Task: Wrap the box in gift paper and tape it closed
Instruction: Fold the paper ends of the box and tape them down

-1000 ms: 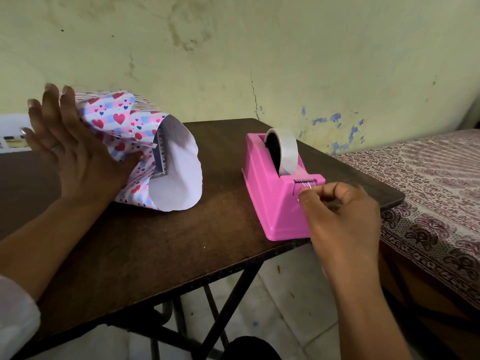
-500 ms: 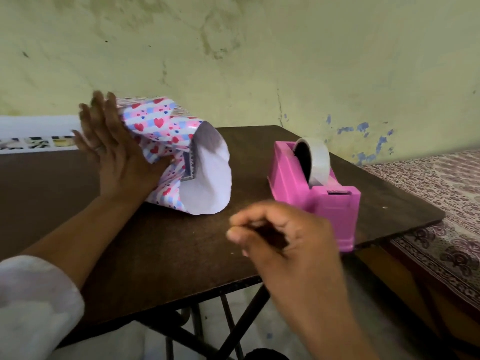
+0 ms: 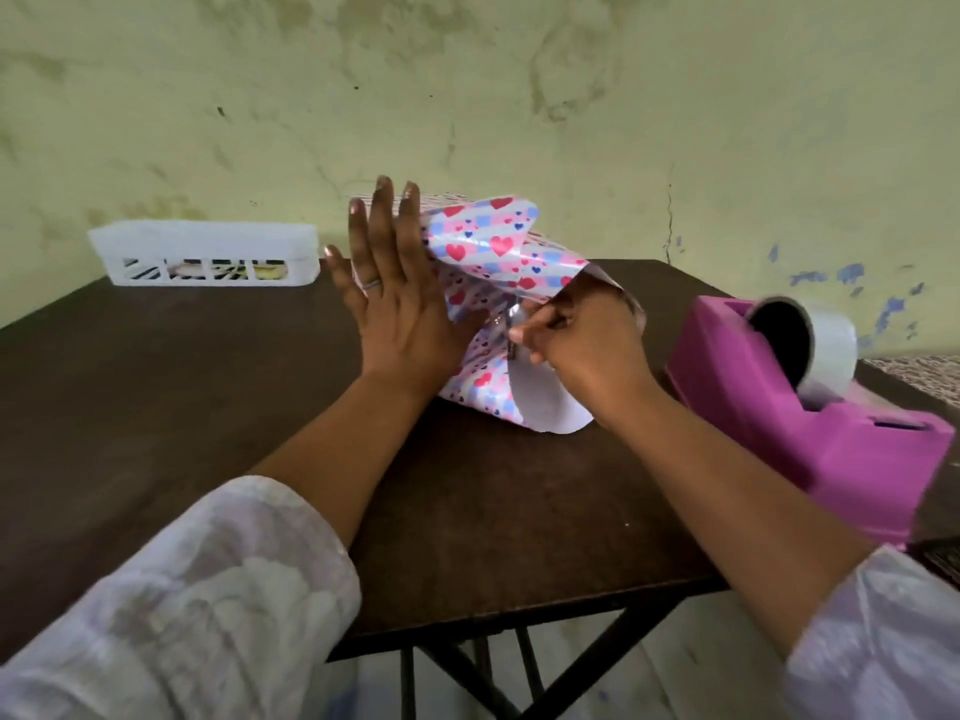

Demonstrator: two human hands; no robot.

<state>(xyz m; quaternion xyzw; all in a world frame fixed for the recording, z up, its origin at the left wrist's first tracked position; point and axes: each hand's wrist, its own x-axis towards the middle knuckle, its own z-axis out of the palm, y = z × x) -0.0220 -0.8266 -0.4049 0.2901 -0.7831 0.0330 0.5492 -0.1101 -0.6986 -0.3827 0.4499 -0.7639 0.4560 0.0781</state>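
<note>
**Taping the paper seam**

My left hand [image 3: 400, 309] lies flat against the side of the gift paper [image 3: 488, 262], fingers straight and spread, pointing upward, pressing the heart-printed sheet against the box beneath. The box itself is almost wholly covered; I can make out only a sliver of something dark at the open end of the wrap, and I cannot say for sure that it is the box. The parcel stands near the middle of the dark brown surface [image 3: 182, 387], toward its far edge, with the white underside of the paper curling out at the near right end.

My right hand [image 3: 582, 340] is just beside the left, touching the paper at the overlap. Its fingers are curled, and thumb and forefinger pinch a short, shiny piece of tape [image 3: 511, 324] at the seam.

To the right, near the surface's edge, sits the pink tape dispenser [image 3: 810, 423], its roll of tape [image 3: 810, 350] raised on top. A white slotted basket [image 3: 208, 252] stands at the far left, against the green wall.
</note>
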